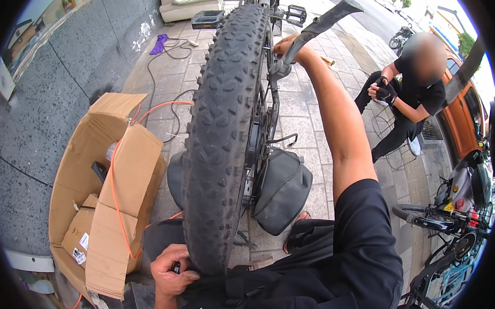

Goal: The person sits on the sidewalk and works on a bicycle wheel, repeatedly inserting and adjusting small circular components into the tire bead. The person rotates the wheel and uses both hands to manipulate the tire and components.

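A bicycle's fat knobby tyre (219,111) stands upright in front of me, its lower end close against my body. Beside the tyre's near end, my left hand (172,270) is closed around a small black object (176,266), too little of which shows to name. My right arm stretches far forward on the tyre's right side. There my right hand (293,48) has its fingers bent in at the bike frame, partly behind the raised kickstand (322,27); what they grip is hidden. Dark bags (282,189) sit on both sides of the wheel.
An opened cardboard box (108,199) stands at left by a grey wall, an orange hose (113,177) over its side. A purple cloth (159,44) and black cable lie farther off. At right sits a person (416,89) in gloves; parked bikes (454,212) stand nearer.
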A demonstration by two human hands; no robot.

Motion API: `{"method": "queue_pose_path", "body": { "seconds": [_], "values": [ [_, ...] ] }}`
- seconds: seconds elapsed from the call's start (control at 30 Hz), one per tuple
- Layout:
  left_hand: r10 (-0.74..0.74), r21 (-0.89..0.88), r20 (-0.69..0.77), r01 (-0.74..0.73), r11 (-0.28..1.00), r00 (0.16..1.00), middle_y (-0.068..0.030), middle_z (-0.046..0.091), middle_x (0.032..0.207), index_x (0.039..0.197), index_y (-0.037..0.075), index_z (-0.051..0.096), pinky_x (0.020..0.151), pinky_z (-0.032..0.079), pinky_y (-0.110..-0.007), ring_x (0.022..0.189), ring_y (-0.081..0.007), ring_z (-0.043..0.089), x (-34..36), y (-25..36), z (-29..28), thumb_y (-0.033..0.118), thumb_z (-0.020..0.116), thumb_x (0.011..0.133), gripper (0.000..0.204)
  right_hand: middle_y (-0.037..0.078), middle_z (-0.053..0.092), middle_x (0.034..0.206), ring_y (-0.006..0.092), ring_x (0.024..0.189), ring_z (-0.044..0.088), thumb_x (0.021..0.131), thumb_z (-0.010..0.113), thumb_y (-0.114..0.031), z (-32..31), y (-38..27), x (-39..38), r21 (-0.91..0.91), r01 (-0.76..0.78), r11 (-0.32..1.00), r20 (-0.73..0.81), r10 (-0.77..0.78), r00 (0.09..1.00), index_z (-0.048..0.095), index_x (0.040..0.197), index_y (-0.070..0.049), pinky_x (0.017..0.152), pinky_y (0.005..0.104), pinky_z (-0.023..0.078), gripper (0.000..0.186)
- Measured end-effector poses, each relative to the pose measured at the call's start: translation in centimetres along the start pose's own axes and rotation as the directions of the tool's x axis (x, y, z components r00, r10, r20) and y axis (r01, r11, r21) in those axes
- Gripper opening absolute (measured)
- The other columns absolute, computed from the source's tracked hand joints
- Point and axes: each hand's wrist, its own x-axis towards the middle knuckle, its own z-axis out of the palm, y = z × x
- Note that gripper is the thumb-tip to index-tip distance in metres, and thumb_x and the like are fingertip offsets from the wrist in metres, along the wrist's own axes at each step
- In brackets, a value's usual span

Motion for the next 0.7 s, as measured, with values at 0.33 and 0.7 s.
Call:
{"method": "queue_pose_path", "body": {
  "seconds": [0.33, 0.7],
  "values": [
    [-0.009, 0.156, -0.003, 0.01, 0.988, 1.0, -0.0087, 0.07, 0.089, 0.099, -0.004, 0.074, 0.062, 0.04, -0.026, 0.071, -0.0107, 0.054, 0.7, 1.4, 1.6, 0.032, 0.1, 0.057, 0.061, 0.012, 0.078, 0.087, 0.0185, 0.074, 0.073, 0.087, 0.076, -0.028, 0.0, 0.2, -0.5, -0.088, 0.192, 0.977, -0.09, -0.2, 0.976, 0.078, 0.1, 0.003, 0.075, 0.0339, 0.058, 0.033],
    [0.045, 0.221, -0.021, -0.039, 0.974, 0.999, -0.0027, 0.065, 0.082, 0.091, -0.001, 0.074, 0.062, 0.039, -0.025, 0.065, -0.0086, 0.049, 1.4, 1.3, 2.5, 0.024, 0.1, 0.058, 0.049, 0.011, 0.076, 0.081, 0.0186, 0.071, 0.069, 0.088, 0.075, -0.032, -0.6, -0.1, -1.5, -0.143, 0.253, 0.957, -0.098, -0.268, 0.958, 0.079, 0.092, 0.001, 0.073, 0.0351, 0.056, 0.033]
  ]
}}
